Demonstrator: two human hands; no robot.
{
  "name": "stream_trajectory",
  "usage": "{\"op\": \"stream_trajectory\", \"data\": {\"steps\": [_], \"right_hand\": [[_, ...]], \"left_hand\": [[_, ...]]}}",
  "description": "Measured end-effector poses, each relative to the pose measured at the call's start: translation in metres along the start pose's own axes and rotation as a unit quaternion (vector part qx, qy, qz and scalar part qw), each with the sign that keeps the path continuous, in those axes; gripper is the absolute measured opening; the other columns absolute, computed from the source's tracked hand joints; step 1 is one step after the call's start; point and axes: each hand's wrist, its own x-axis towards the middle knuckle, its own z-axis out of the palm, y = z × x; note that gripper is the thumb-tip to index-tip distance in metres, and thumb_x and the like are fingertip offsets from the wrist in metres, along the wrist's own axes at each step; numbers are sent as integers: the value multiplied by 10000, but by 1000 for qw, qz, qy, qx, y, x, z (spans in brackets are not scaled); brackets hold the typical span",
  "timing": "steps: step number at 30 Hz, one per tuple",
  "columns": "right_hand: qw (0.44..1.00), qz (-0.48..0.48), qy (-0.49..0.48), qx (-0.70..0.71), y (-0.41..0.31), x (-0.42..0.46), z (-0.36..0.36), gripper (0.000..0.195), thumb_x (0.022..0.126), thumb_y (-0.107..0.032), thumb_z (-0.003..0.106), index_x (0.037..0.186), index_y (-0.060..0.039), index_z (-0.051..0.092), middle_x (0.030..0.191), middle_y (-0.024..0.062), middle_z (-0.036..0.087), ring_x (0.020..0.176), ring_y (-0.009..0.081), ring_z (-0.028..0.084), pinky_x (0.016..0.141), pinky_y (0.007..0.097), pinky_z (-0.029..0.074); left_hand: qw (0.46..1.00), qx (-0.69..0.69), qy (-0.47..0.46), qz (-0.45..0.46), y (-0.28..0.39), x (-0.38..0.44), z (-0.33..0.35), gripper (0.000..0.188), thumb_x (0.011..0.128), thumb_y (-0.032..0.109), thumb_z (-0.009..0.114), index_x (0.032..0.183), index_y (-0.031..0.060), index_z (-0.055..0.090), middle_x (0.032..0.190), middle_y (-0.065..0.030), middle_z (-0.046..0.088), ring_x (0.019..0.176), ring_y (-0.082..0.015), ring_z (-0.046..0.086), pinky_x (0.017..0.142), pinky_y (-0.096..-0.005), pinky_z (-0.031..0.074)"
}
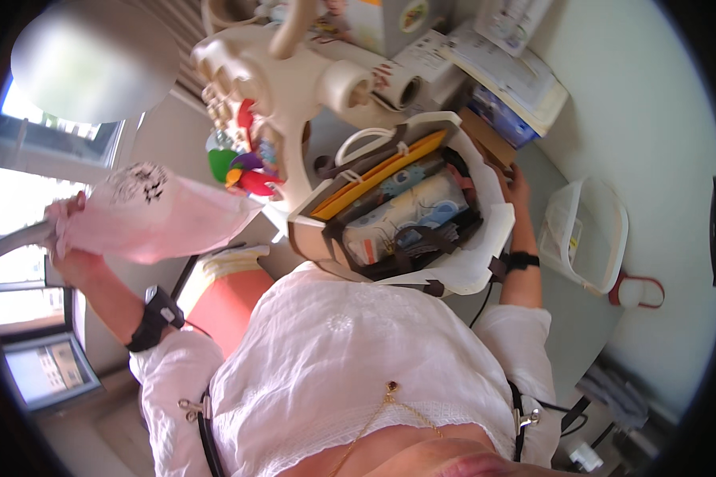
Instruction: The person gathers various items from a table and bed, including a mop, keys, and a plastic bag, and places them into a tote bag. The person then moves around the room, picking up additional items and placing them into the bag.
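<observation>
Out at the left, my left hand grips the gathered end of a pink fabric bag with a dark printed design. A grey band runs from that hand to the picture's left edge. Before my body an open tote bag stands with its mouth towards me. Inside it are a yellow folder, a clear patterned pouch and dark straps. My right hand is against the tote's far right side, its fingers partly hidden, so its hold is unclear.
A cream plastic toy stand with colourful parts is left of the tote. Behind are a rolled sheet and stacked boxes. A clear plastic bin and a red-handled item sit at right by the wall.
</observation>
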Motion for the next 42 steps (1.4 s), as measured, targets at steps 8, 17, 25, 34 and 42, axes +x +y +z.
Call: {"op": "stream_trajectory", "data": {"steps": [8, 17, 25, 34, 42], "right_hand": [[987, -20, 41, 155, -50, -58, -119, 393, 902, -71, 622, 1276, 7, 529, 1104, 128, 645, 889, 133, 620, 736, 254, 516], [942, -239, -158, 176, -372, -192, -85, 507, 834, -45, 674, 1304, 22, 495, 1178, 159, 614, 1063, 202, 600, 960, 325, 460], [851, -380, -311, 185, -573, -245, 107, 707, 701, -118, 826, 1286, 19, 453, 1187, 127, 576, 1119, 175, 549, 969, 332, 443], [861, -226, -94, 445, -558, -250, 192, 757, 821, -229, 697, 1442, -88, 288, 1415, 56, 385, 1296, 196, 396, 1079, 371, 336], [827, -330, -15, 455, -558, -264, 99, 242, 767, -169, 640, 868, -121, 425, 654, -4, 388, 589, 116, 330, 653, 304, 289]], "left_hand": [[998, -32, -53, 7, 16, -12, 39, 47, 891, 38, 580, 880, 46, 534, 773, -21, 458, 753, -185, 495, 905, -425, 456], [884, -198, -423, 9, -5, 44, 33, 215, 916, 45, 471, 1116, -23, 514, 909, -76, 550, 772, -224, 563, 851, -389, 475], [842, -101, -511, -141, -14, 76, 57, 286, 703, -69, 552, 974, -62, 641, 936, -92, 656, 789, -139, 622, 697, -270, 503], [809, -84, -561, 151, -49, 99, 68, 458, 684, 182, 726, 1051, -28, 550, 1132, -226, 522, 1158, -362, 448, 963, -407, 381], [846, -100, -515, 89, -125, 196, 44, 234, 905, 90, 622, 1124, 10, 629, 1125, -61, 645, 1047, -162, 603, 900, -295, 482]]}}
